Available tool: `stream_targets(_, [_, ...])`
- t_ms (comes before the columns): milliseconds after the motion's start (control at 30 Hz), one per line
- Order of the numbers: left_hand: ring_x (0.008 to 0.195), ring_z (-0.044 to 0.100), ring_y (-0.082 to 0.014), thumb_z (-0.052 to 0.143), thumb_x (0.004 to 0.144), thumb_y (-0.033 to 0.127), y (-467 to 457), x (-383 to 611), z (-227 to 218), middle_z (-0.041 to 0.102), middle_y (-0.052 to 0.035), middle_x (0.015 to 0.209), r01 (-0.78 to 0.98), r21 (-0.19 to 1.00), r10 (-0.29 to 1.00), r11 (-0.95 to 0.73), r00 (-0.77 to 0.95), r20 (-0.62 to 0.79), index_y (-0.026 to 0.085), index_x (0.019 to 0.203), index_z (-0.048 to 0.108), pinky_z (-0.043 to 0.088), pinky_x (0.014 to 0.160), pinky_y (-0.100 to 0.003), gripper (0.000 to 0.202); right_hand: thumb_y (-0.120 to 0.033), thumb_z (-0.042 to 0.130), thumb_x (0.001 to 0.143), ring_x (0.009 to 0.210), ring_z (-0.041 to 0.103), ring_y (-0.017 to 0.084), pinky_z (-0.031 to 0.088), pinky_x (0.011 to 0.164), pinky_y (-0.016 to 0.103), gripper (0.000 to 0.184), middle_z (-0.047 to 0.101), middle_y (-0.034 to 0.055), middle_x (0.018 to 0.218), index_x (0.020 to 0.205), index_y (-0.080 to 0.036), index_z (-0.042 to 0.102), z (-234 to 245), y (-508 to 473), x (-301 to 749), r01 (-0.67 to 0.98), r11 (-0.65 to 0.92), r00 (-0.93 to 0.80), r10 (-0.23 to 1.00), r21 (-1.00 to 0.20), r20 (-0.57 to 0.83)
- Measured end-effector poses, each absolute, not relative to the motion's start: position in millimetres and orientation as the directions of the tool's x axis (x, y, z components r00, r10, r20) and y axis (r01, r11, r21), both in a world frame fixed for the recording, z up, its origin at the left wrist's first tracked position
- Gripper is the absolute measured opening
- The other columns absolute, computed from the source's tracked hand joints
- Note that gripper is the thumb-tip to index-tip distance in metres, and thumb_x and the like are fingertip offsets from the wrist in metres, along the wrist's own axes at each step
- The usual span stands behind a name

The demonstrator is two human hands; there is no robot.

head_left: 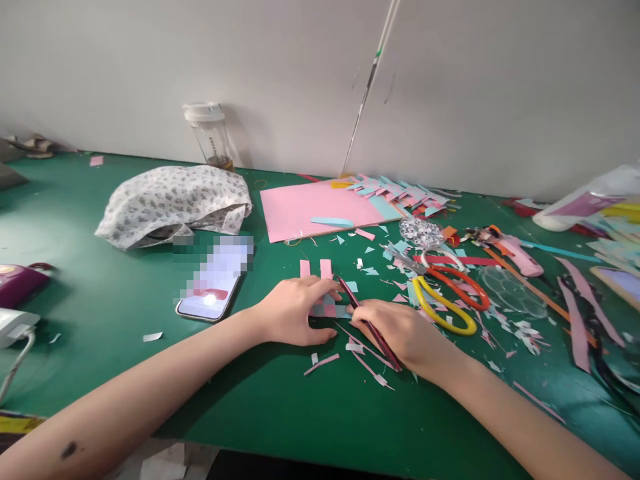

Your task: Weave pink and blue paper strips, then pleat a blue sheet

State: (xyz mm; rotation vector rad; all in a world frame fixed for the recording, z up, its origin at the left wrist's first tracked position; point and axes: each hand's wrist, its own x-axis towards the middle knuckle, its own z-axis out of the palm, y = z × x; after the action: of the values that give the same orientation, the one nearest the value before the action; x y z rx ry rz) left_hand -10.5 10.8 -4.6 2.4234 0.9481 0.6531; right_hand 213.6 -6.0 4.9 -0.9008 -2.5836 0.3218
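My left hand (pixel 299 310) lies over a small piece of pink and light blue paper strips (pixel 327 307), with thumb and fingers apart and the fingertips on the paper. Two pink strip ends (pixel 326 268) stick out beyond its fingers. In my right hand (pixel 395 328) is a slim dark red pen-like stick (pixel 379 343), slanted with its upper end close to my left fingertips. The right fingertips also meet the right edge of the strips, though whether they pinch it is hidden. Thin pink paper offcuts (pixel 323 363) lie just below the hands.
Yellow-and-orange-handled scissors (pixel 445 317) lie right of my hands among scraps. Behind are a pink sheet (pixel 295 207) and folded strips (pixel 400 191). Leftward are a phone (pixel 210 293), a patterned cloth (pixel 170 200) and a bottle (pixel 207 133). A white bottle (pixel 575 207) lies far right.
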Motion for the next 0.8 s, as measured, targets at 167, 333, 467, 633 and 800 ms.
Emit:
stream_targets(167, [0.085,0.062,-0.0187,0.064,0.065,0.031,10,-12,-3,0.065,-0.0034,0.101,0.469,0.6,0.716,-0.647,0.645,0.268,0.021,0.108,0.05,0.052,0.071,-0.035,0.047,-0.015,0.041,0.087,0.071,0.064,0.017,0.052,0.065,0.032,0.019,0.065,0.0037,0.073,0.087,-0.023,0.057,1,-7,215,0.513,0.799,-0.729,0.598,-0.312,0.334])
stream_targets(333, [0.098,0.06,-0.0185,0.065,0.071,0.033,14,-15,2,0.061,-0.0065,0.108,0.237,0.804,0.813,-0.545,0.386,0.437,0.02,0.105,0.05,0.051,0.085,-0.037,0.04,-0.023,0.061,0.078,0.069,0.065,0.017,0.053,0.066,0.031,0.017,0.066,0.0005,0.077,0.088,-0.026,0.048,11,-7,212,0.455,0.407,-0.217,0.913,-0.792,0.345])
stream_targets(467, [0.116,0.05,-0.0225,0.068,0.07,0.035,22,-13,-1,0.048,-0.0138,0.129,-0.038,0.926,0.922,-0.374,0.088,0.376,0.02,0.121,0.038,0.045,0.095,-0.044,0.06,-0.028,0.073,0.067,0.071,0.063,0.015,0.054,0.062,0.028,0.033,0.062,-0.0025,0.076,0.084,-0.026,0.045,24,4,210,-0.02,0.093,0.088,0.992,-0.995,0.091])
stream_targets(633, [0.107,0.058,-0.0266,0.073,0.065,0.036,22,-3,-6,0.051,-0.0181,0.127,-0.236,0.971,0.941,-0.038,0.319,0.115,0.018,0.119,0.041,0.053,0.082,-0.042,0.065,-0.026,0.075,0.064,0.07,0.061,0.013,0.053,0.065,0.028,0.035,0.063,-0.0038,0.076,0.085,-0.025,0.047,16,4,199,-0.101,-0.11,-0.064,0.993,-0.989,-0.104])
stream_targets(800, [0.093,0.064,-0.0229,0.078,0.06,0.032,12,3,-2,0.063,-0.0142,0.109,-0.231,0.962,0.909,0.142,0.415,-0.035,0.015,0.109,0.048,0.053,0.077,-0.037,0.059,-0.026,0.073,0.067,0.063,0.06,0.012,0.052,0.064,0.028,0.033,0.065,-0.0037,0.072,0.083,-0.024,0.044,6,-1,186,-0.012,-0.094,-0.162,0.983,-0.996,-0.091])
